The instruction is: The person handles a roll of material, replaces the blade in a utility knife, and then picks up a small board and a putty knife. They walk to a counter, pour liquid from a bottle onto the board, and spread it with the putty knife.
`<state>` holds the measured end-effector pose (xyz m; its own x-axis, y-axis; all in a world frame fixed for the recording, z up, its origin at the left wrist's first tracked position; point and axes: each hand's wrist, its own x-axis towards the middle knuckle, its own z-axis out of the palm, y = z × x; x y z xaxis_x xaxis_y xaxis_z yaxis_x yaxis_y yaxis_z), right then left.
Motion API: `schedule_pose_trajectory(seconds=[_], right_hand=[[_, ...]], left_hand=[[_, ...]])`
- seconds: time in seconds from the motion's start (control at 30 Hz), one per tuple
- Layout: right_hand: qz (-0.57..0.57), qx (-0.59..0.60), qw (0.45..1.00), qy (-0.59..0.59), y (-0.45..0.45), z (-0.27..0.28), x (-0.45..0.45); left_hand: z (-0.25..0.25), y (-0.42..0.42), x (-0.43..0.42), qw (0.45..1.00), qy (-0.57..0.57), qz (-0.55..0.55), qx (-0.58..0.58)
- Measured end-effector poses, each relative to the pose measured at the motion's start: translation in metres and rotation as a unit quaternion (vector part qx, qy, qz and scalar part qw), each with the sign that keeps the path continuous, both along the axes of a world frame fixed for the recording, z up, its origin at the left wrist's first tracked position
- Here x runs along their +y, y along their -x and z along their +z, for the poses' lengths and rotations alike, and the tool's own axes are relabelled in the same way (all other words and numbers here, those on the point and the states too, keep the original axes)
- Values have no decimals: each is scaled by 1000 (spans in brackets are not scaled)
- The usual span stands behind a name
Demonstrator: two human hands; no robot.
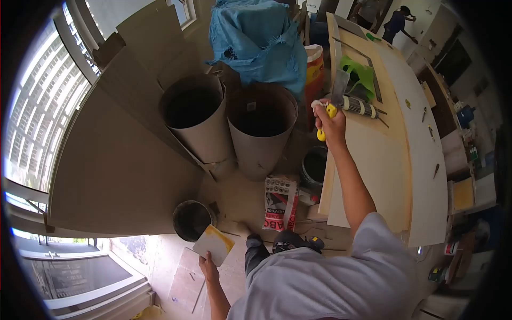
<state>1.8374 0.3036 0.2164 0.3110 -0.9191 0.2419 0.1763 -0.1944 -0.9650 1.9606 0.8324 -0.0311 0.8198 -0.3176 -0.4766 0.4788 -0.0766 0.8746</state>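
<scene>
A cluttered indoor work space, seen from above through a round, wide lens, has a bright window (45, 109) at 9 to 10 o'clock and a long, pale work table (368, 178) running from 1 to 4 o'clock. Between 1 and 2 o'clock, in the far background, a person in dark clothes (396, 24) reaches out, with another person (368, 12) alongside.

At 2 o'clock, the right hand (329, 127), its fingers curled around a yellow handle, holds a scraper (340, 88) with its broad blade pointing up. Just beyond lie a green sheet (361, 76) and a dark roll with pale bands (360, 106).

At 7 o'clock, the left hand (209, 270) grips the near corner of a pale square board (213, 247) smeared with yellow; its fingers are partly hidden. The board overlaps the edge of a dark bucket (193, 221); whether they touch is unclear.

A printed bag (281, 202) lies at 5 o'clock. Two tall, open cylinders (261, 146) stand from 10 to 12 o'clock, below a torn blue cover (256, 45).
</scene>
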Motion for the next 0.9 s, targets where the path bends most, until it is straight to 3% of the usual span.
schedule_pose_trajectory(seconds=[0.1, 0.23, 0.37, 0.53, 0.63, 0.73, 0.8, 0.9], right_hand=[[-15, -50, 995, 81, -70, 34, -40], [-54, 3, 994, 99, -126, 57, -66], [-79, 74, 984, 144, -161, 59, -99], [-160, 124, 935, 291, -211, 47, -157], [-173, 143, 936, 272, -241, 43, -186], [-79, 182, 975, 102, -255, 40, -208], [-142, 193, 954, 182, -257, 11, -248], [-177, 184, 942, 219, -226, -11, -237]], left_hand=[[15, -35, 4, 999, -24, -22, -25], [35, -59, 9, 999, -22, -10, -25], [31, -70, 9, 999, 13, 33, -24], [35, -90, -4, 997, -38, 6, -64], [41, -103, -18, 997, -27, 10, -65], [50, -121, -48, 998, 2, 26, -58], [52, -135, -66, 998, 16, 21, -54], [46, -159, -78, 996, -23, -32, -74]])
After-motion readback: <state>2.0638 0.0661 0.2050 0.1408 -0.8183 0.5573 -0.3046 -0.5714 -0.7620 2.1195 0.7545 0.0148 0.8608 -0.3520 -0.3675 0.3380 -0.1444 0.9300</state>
